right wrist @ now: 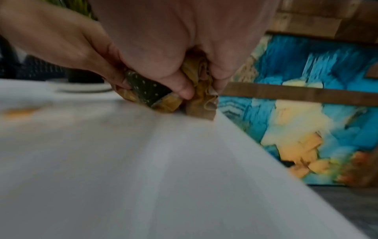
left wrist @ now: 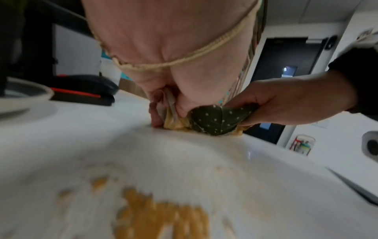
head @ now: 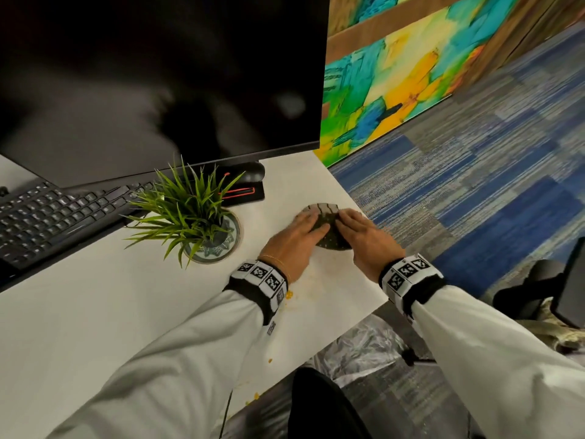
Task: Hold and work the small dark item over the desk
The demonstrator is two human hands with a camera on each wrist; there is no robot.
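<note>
Yellow crumbs remain on the white counter (unwiped). Ahead, left hand and right hand fingers grip the bunched dotted cloth, already stained.

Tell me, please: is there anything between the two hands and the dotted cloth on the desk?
Nothing visible. The left hand and the right hand both already grip the bunched dotted cloth directly, fingers pinching its folds against the white desk. The potted plant stands apart, to the left.
</note>
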